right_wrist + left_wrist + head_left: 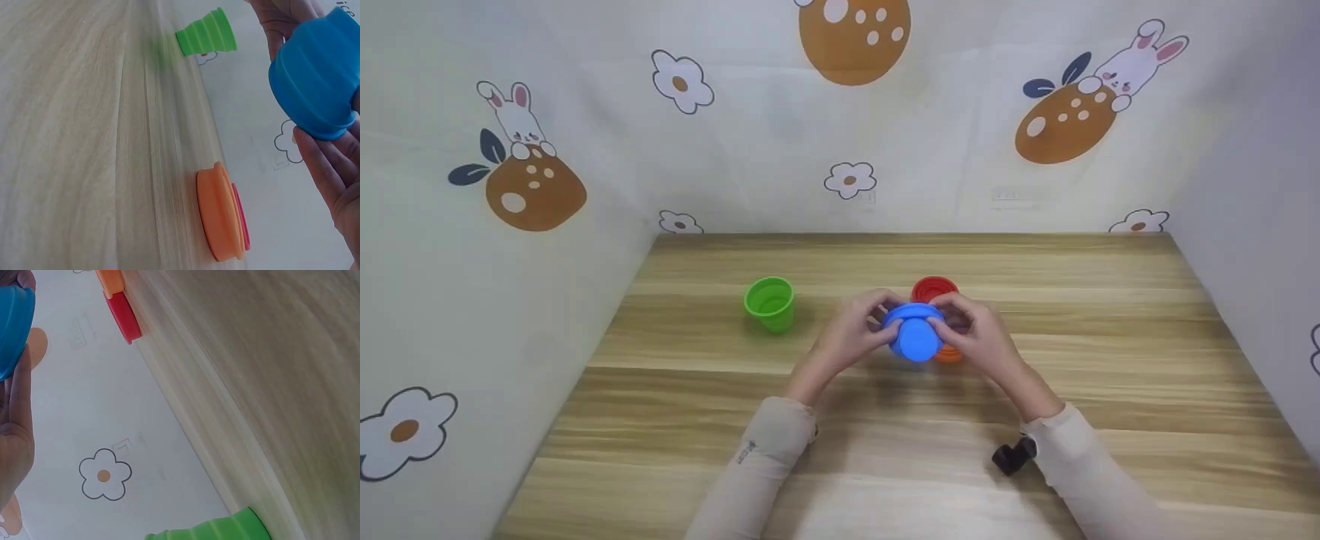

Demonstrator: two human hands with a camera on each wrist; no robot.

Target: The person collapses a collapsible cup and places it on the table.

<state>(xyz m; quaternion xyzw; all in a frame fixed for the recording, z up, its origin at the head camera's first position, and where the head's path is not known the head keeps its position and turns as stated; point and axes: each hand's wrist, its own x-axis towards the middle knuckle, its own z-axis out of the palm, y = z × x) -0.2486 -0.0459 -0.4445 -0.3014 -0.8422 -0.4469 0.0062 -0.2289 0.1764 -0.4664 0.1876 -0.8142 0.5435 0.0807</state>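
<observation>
The left hand (849, 330) and the right hand (981, 331) grip a blue cup (917, 339) from opposite sides, raised above the desk (660, 420), its base tilted toward the head camera. Just beyond lie a squat orange cup (950, 355) and, farther back, a low red cup (934, 286). A taller green cup (772, 306) stands upright, apart, to the left.

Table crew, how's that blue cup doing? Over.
Left fingers, right fingers: both gripping. Blue cup: held above table. Red cup, orange cup standing on table; nothing visibly blocking.
</observation>
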